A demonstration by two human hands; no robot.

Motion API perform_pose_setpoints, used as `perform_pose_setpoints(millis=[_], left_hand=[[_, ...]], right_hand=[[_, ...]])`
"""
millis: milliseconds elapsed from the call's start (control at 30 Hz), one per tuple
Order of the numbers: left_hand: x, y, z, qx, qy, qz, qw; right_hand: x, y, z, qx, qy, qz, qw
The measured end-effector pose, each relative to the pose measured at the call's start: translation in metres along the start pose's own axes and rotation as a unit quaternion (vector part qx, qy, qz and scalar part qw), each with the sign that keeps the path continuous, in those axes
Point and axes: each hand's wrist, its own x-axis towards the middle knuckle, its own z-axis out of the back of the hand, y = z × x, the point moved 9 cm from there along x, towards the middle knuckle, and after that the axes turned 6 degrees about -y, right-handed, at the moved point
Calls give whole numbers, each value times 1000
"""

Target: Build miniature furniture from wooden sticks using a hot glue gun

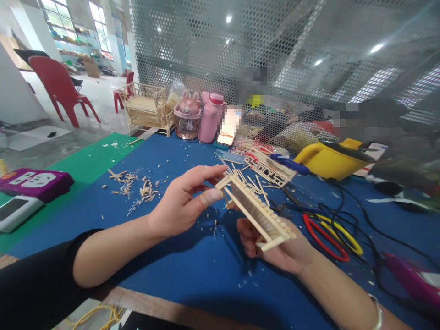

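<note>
Blue mat [192, 275]; stick frame [257, 214] on R hand [285, 252], tip btwn L fingers [202, 173].

Craft workshop, blue work mat [178, 270], wood scraps [137, 188], mesh partition [275, 55], stick models [146, 107]

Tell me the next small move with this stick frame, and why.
Probably a firm pinch by the left hand to seat the end stick: its fingers grip that end of the stick frame, while the right hand cradles it from below, above the blue mat.
</note>
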Motion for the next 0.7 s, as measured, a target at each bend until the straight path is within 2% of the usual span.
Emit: perform_pose_setpoints(millis=[67,133,233,300,433,567,633,700], left_hand=[[1,-11,-3,26,22,-50,998],[2,-17,-7,21,50,-61,997],[1,-14,-12,-42,69,-6,997],[1,-7,-14,-82,59,45,994],[0,5,-11,-96,11,112,989],[-2,21,-6,-27,-35,200,979],[-6,33,-5,-3,-34,263,964],[-14,47,-10,-26,-17,332,943]], right_hand=[[-1,-10,-3,-10,25,-24,999],[-2,-20,-8,-17,65,-45,997],[-5,-31,-18,-47,119,-70,989],[-6,-35,-18,-87,112,-84,986],[-6,-24,-4,-182,17,-64,981],[-7,2,11,-325,-36,-21,945],[-10,33,23,-377,-109,54,918],[-24,75,32,-391,-227,186,872]])
